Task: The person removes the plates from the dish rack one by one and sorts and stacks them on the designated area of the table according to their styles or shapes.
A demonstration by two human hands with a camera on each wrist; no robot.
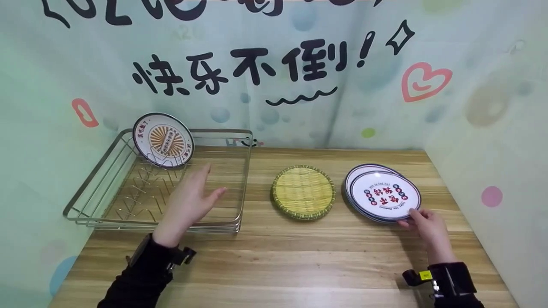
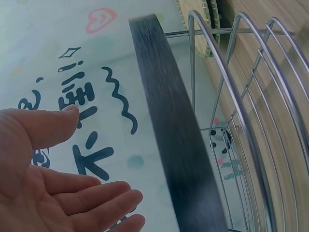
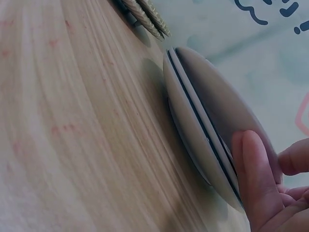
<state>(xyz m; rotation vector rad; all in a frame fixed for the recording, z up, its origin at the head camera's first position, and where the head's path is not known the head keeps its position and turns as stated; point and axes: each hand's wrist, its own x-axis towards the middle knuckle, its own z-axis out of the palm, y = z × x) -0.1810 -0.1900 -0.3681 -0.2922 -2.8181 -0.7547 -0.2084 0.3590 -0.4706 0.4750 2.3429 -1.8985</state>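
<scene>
A wire dish rack (image 1: 222, 130) stands at the left of the wooden table (image 1: 299, 256). One plate with an orange sunburst pattern (image 1: 163, 140) stands upright in its back left corner. My left hand (image 1: 192, 199) hovers open over the rack, fingers straight, holding nothing. In the left wrist view the open palm (image 2: 63, 183) faces the plate's dark blurred edge (image 2: 174, 135) and the rack's wires (image 2: 231, 96). A small stack of white plates with red characters (image 1: 385, 196) lies at the right. My right hand (image 1: 421, 220) pinches the top plate's near rim (image 3: 203, 116), with a finger (image 3: 256, 179) along the edge.
A round woven bamboo tray (image 1: 303, 192) lies between the rack and the plate stack, and its edge (image 3: 147, 17) shows in the right wrist view. Printed walls close in the table at the back and on both sides. Bare wood lies in front of the hands.
</scene>
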